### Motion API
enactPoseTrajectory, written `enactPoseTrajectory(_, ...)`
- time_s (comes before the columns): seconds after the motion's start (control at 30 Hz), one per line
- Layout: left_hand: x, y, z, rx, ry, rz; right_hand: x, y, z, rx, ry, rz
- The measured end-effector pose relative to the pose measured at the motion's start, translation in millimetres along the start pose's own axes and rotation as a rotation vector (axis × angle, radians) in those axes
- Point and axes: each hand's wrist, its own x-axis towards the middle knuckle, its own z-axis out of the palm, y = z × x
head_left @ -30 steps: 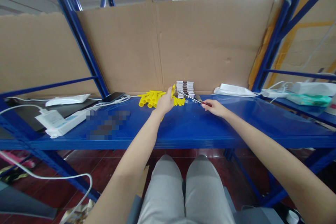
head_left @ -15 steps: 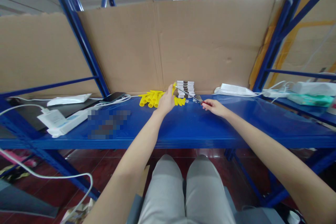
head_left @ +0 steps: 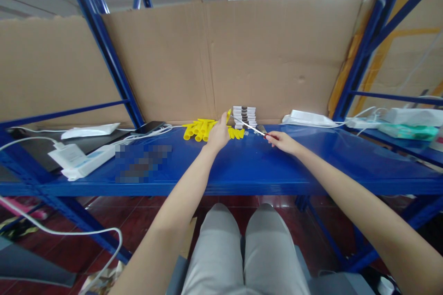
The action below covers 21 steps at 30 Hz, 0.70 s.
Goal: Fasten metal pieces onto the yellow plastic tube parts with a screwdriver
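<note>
My left hand (head_left: 218, 134) is closed around a yellow plastic part (head_left: 229, 114), holding it up above the blue shelf (head_left: 249, 166); the fingers hide most of it. My right hand (head_left: 282, 142) grips the dark red handle of a screwdriver (head_left: 247, 125). Its long metal shaft points up and left, and the tip meets or nearly meets the yellow part. Left of my left hand lies a pile of yellow plastic tubes (head_left: 199, 130). Small yellow pieces (head_left: 236, 134) lie in a row just right of it. Behind the shaft are stacked white pieces with dark middles (head_left: 244, 113).
Tiny silvery bits (head_left: 256, 132) lie under the screwdriver. A white power strip (head_left: 93, 161) with cables and a dark phone-like slab (head_left: 151, 127) are at left. A white box-shaped object (head_left: 308, 118) sits at right. Cardboard (head_left: 270, 55) closes off the back between blue posts.
The screwdriver has shifted very slightly to the left, and its shaft now catches more light. Both hands otherwise stay almost where they were.
</note>
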Motion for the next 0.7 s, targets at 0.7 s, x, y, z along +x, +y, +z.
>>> enactPoseTrajectory(0.7,-0.5,-4.0,2.7,-0.011,0.007,0.015,0.9,9.0,2.5,-0.031,0.07,-0.042)
